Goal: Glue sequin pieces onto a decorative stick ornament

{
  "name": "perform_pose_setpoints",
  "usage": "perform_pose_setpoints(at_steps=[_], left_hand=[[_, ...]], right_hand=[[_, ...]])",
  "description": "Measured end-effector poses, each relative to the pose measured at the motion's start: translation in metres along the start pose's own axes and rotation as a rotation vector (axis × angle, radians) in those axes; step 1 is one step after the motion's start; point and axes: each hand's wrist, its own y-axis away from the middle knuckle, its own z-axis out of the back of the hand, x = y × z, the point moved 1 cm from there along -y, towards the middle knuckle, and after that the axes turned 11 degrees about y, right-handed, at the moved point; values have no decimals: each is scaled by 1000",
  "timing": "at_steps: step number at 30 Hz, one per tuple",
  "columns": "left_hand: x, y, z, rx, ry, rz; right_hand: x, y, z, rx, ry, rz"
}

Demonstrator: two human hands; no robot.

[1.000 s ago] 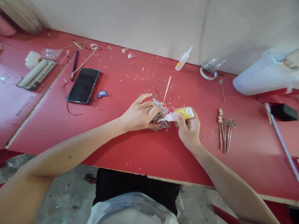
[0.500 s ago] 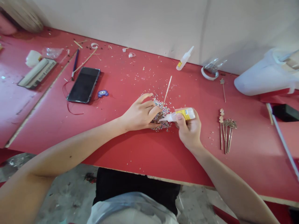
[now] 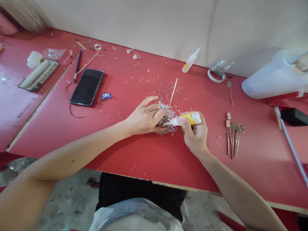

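Observation:
My right hand (image 3: 196, 131) is closed round a small white glue bottle (image 3: 184, 119) with a yellow label, held almost level. Its thin nozzle points left and meets the ornate head of a gold hair stick (image 3: 172, 93), whose shaft slants up and away. My left hand (image 3: 146, 117) pinches that head with thumb and fingers curled, partly hiding it. Under the fingertips lies a pile of glittering silvery chips (image 3: 171, 129), spread over the red table.
Finished-looking gold hair sticks (image 3: 234, 139) lie at right, near a white container (image 3: 269, 77). Another glue bottle (image 3: 191, 61) and a tape roll (image 3: 216, 76) stand by the wall. A phone (image 3: 87, 87), a purple charm (image 3: 106, 96) and a long box (image 3: 39, 75) are left.
Hardly anything differs. Both hands keep their places, and the bottle's nozzle stays at the hair stick's head; the whole view shifts very slightly.

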Motion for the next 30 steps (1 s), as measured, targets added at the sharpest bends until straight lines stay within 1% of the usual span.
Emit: perform_pose_setpoints(at_steps=[6,11,22,26,30], left_hand=[[1,0,-1,29,15,26],[1,1,-1,17,78,32],[1,1,-1,46,55,45],[1,1,-2,37,48,47],[1,1,-2,0,28,23]], right_hand=[[-1,1,0,-9,0,14],[-1,0,0,-27,25,55],[0,2,1,-23,48,97],[-1,4,2,-35,112,137],[0,6,3,-48,156,191]])
